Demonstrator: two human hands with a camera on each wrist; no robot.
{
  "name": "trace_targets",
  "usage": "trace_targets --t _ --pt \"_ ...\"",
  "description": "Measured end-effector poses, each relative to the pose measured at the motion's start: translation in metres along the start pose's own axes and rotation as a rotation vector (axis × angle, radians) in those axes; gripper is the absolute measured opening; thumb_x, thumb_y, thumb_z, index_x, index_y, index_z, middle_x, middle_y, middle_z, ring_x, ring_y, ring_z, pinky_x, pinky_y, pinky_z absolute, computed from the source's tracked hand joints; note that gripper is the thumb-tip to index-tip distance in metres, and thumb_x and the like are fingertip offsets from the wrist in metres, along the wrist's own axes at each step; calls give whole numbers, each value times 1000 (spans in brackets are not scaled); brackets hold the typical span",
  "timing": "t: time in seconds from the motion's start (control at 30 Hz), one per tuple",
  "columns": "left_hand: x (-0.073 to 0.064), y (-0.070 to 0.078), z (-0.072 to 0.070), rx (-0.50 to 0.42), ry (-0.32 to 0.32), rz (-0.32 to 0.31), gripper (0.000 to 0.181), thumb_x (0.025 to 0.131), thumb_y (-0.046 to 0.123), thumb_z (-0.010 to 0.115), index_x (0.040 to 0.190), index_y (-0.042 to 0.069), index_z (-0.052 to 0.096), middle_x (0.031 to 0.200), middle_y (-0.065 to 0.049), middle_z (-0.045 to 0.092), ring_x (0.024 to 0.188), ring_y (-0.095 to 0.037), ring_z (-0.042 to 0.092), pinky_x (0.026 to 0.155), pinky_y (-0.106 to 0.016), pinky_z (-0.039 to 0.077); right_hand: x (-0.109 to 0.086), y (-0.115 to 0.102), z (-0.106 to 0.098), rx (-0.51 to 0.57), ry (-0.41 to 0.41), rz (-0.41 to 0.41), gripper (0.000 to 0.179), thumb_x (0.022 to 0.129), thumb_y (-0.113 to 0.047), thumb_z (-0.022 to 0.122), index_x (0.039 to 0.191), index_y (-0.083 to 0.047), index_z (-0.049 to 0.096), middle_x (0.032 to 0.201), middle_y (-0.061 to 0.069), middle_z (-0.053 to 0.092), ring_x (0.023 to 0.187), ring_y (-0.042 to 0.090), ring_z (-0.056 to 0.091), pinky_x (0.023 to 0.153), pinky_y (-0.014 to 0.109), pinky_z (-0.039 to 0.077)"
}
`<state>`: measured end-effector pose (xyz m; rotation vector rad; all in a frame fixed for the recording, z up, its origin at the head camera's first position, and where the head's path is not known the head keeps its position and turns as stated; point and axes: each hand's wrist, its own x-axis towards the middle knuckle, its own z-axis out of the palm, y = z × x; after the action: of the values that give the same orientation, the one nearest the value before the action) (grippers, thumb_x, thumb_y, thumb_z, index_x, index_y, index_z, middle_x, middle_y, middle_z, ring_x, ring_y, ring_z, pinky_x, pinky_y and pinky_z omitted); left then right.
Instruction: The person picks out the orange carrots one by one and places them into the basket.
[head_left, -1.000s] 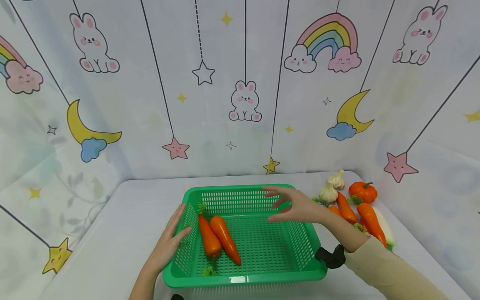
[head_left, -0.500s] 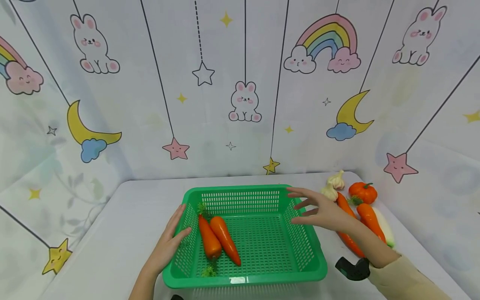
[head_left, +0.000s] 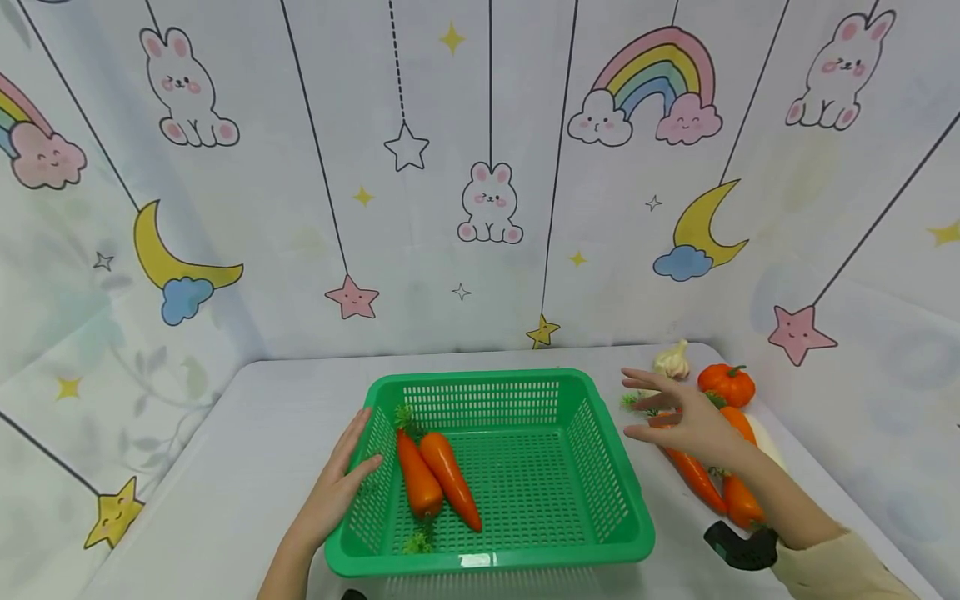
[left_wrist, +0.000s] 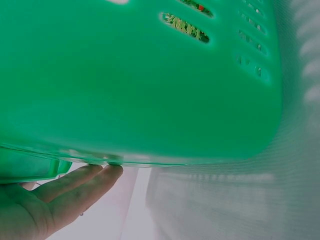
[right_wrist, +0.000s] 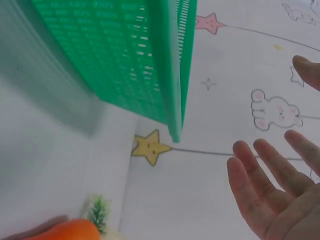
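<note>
On the table point(head_left: 285, 450), a green basket point(head_left: 540, 553) holds two carrots point(head_left: 420, 479); the left hand's grip point(head_left: 334, 493) rests on its left rim. Right of the basket, the right hand's grip point(head_left: 693, 423) is by loose vegetables point(head_left: 696, 477), contact hard to tell.

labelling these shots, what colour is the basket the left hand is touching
The basket is plain green, rim and walls alike; the head view shows it best.

white table point(head_left: 262, 450); backdrop point(head_left: 420, 250) behind w/ bunnies point(head_left: 490, 208), moons point(head_left: 153, 250), stars point(head_left: 351, 297) & rainbows point(head_left: 662, 52); faint print point(head_left: 153, 362) at l., prob. leaves.
</note>
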<state>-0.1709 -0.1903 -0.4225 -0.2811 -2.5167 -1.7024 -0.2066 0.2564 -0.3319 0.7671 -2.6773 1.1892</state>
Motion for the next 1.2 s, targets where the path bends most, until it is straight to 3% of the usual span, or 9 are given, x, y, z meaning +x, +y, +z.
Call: trace_targets --t 0.2,0.43,0.7,1.2 --pt "1 -3 0 1 -2 -1 64 95 25 49 148 19 16 153 -6 3 138 -33 0 98 -69 6 -7 10 -6 -6 47 42 68 79 -19 73 138 -11 41 126 13 52 93 8 58 74 25 52" --pt "1 -5 1 -3 -1 3 64 95 27 49 148 20 16 153 -5 4 138 -31 0 98 -68 6 -13 31 -11 -53 73 125 70 79 -22 73 139 -12 39 127 17 50 98 31 58 75 37 53" --pt "0 -1 0 -10 0 15 63 95 22 49 148 20 16 153 -6 4 138 -32 0 98 -69 6 -16 55 -16 -35 70 203 72 80 -21 71 140 -3 35 128 25 46 102 43 52 66 25 52" --pt "0 -2 0 -8 -2 12 62 95 22 49 148 20 16 153 -7 3 138 -33 0 97 -70 6 -15 100 -12 -144 57 379 78 80 -38 69 139 -2 34 127 30 44 103 45 53 70 42 53"
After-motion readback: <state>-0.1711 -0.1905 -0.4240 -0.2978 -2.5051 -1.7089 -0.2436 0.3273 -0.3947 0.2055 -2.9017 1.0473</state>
